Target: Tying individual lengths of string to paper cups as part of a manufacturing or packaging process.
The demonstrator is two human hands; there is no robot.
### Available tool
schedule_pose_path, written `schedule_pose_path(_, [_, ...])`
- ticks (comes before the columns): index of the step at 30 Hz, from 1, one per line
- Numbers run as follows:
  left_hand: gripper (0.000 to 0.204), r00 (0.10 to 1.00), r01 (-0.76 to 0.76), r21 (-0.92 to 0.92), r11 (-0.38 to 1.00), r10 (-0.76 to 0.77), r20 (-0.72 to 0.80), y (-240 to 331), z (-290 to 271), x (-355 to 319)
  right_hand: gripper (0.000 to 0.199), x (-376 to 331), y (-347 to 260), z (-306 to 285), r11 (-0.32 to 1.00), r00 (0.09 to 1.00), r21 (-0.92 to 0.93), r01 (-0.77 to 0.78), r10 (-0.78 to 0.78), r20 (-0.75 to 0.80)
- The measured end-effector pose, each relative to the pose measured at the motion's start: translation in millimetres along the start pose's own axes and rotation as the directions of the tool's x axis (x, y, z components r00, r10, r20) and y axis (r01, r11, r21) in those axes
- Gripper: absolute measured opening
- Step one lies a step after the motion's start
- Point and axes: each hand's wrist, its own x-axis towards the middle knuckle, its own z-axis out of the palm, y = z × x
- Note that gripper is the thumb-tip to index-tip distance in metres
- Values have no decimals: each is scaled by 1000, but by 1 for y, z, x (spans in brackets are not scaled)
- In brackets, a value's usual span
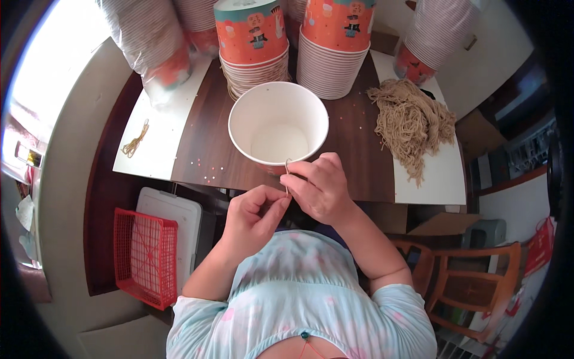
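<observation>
String (287, 173) is running at the near rim of the white tub (278, 119) on the tabletop (356, 149), left hand (254, 214) and right hand (323, 188) both pinching it, apparently fastening it, the next move probably calling for a steady fingertip pull.

Red bskt (168, 263), wdn chair (505, 275), cardbd box (445, 224)

The table (353, 143) leaves room to pass from its near edge up either side of the bucket (275, 116), between it and the cord (137, 140) by the left edge or the yarn (412, 119) toward the right, until stacks (332, 69) bar the far edge.
</observation>
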Motion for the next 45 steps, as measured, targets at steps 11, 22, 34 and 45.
schedule_pose_path(11, [18, 915, 206, -6, 978, -191, 356, 45, -48, 8, 22, 3, 24, -28, 982, 994, 175, -70, 54, 93])
schedule_pose_path(22, [27, 978, 145, 137, 980, -163, 132, 54, -108, 54, 40, 43, 67, -98, 957, 809, -2, -289, 245, 535])
schedule_pose_path(34, [25, 814, 426, -203, 882, -275, 512, 59, -51, 94, 16, 88, 46, -54, 330, 555, 447, -831, 526, 644])
schedule_pose_path(45, [22, 786, 442, -78, 894, -344, 513, 54, -49, 83, 49, 88, 40, -60, 866, 822, 250, -434, 266, 504])
